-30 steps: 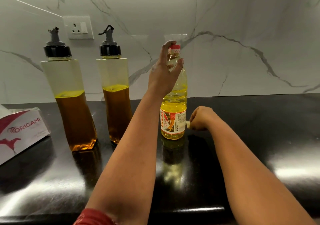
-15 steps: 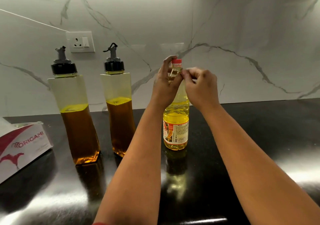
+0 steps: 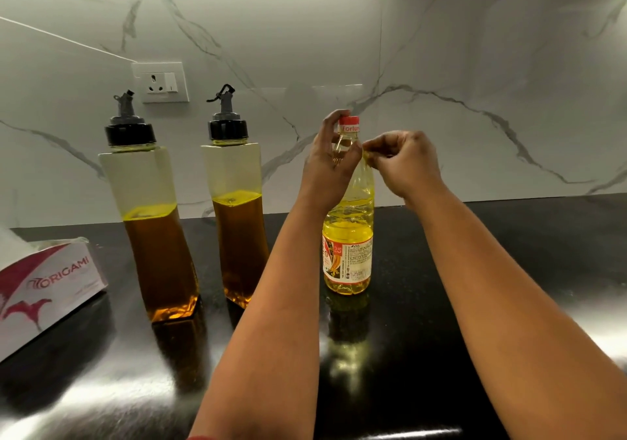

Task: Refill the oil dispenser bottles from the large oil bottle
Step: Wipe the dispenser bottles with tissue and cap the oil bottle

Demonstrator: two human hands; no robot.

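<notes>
On the dark glossy surface (image 3: 509, 270), two tall dispenser bottles (image 3: 149, 215) stand at left, each about half full, looking heavy and probably slick; best gripped round the waist. Right of them the large oil bottle (image 3: 347, 246), thin plastic likely to flex, stands upright with its red cap (image 3: 349, 124) on. The left hand (image 3: 330, 161) wraps its neck, arm stretched forward; the right hand (image 3: 403, 161) pinches something small and yellowish beside the shoulder.

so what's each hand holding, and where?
Left hand grips the large oil bottle at its neck. Right hand pinches something small beside the neck; cannot tell what.
</notes>
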